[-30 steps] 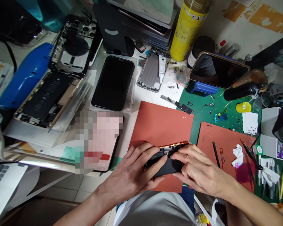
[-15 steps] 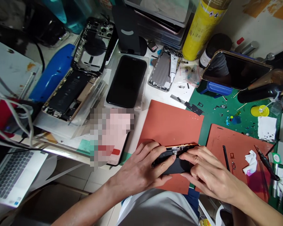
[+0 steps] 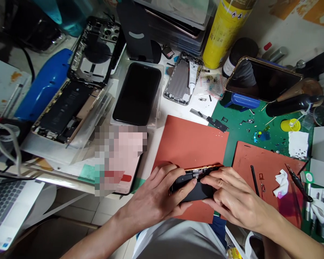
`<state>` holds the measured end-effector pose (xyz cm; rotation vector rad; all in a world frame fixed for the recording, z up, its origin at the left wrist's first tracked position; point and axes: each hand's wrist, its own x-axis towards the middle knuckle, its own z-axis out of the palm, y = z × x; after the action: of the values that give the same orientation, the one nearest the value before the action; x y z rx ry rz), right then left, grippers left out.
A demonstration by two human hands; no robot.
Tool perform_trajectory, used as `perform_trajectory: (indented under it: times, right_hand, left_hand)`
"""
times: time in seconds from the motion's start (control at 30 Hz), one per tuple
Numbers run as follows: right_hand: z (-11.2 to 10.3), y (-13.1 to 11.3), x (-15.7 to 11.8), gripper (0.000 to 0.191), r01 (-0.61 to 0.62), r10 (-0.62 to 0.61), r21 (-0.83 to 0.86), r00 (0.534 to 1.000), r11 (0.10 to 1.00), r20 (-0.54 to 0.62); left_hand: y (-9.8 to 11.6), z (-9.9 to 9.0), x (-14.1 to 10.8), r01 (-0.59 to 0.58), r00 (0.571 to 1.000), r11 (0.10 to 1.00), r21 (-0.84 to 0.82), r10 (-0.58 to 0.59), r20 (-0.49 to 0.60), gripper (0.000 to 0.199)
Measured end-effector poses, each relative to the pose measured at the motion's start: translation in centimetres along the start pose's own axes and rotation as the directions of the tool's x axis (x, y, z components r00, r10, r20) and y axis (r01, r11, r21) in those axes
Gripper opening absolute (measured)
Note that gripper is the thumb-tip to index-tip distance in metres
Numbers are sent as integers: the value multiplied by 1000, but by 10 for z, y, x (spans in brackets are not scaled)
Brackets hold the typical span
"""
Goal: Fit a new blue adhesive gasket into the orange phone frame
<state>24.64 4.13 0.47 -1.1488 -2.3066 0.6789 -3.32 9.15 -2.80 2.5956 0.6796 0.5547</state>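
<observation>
A white tube [image 3: 192, 77] lies on a grey phone housing [image 3: 178, 82] near a yellow can [image 3: 220, 37]. A black-screened phone [image 3: 137, 94] rests on a clear case [image 3: 156, 114]; a gold-edged phone [image 3: 267, 79] tops a blue stand [image 3: 243, 100].

We've got a scuffed off-white wall [image 3: 287, 34] with orange patches [image 3: 315, 16] at 2 o'clock, pale tiled floor [image 3: 79, 210] around 7–8.

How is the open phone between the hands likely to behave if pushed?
The open phone is probably stiff, since its orange-toned edge runs straight. It looks fragile where small internal parts lie exposed. Its dark lower face seems flat and smooth, so it might slip under a light grip.
</observation>
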Motion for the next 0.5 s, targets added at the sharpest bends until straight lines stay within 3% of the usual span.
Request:
perform_trajectory:
  times: [0.2, 0.5]
  right_hand:
    - [0, -2, 1, 16, 16, -16, -33, 1000, 999, -8]
    - [-2, 3, 1, 16, 10, -12, 70, 1000, 998, 23]
  left_hand:
    - [-1, -1, 2, 4, 1000, 999, -36, -5, -18, 50]
    - [-2, 2, 3, -18, 999, 1000, -24, 17, -35, 54]
